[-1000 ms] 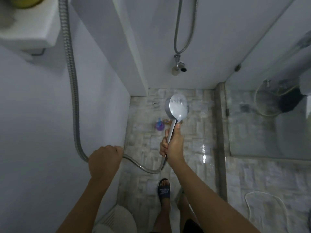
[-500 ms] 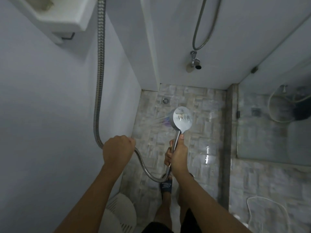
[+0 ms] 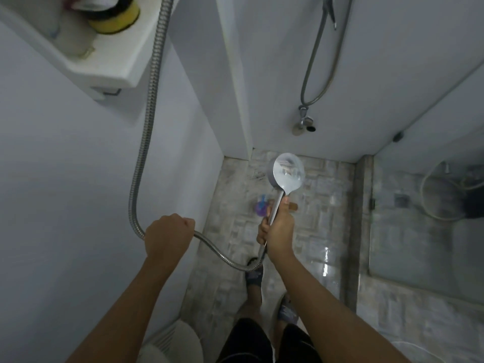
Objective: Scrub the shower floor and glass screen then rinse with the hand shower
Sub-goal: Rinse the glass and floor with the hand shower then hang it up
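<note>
My right hand (image 3: pixel 277 227) grips the handle of the chrome hand shower (image 3: pixel 288 172), whose round head faces down and away over the wet stone-tile shower floor (image 3: pixel 317 226). My left hand (image 3: pixel 167 233) is closed around the ribbed metal hose (image 3: pixel 142 153), which runs up the left wall and loops under to the handle. The glass screen (image 3: pixel 424 210) stands at the right, beyond a stone kerb. A purple bottle (image 3: pixel 261 205) lies on the floor, partly hidden behind the handle.
A white wall shelf (image 3: pixel 104 64) with a yellow-and-black round item sits at upper left. A second hose and wall valve (image 3: pixel 303 121) hang on the back wall. My slippered feet stand on the tiles; a white slotted object (image 3: pixel 175 341) is at bottom left.
The shower head has swung up and to the right toward the back wall, and the purple bottle shows again. Both hands keep their grips; the view has tilted to show more of the shelf.
</note>
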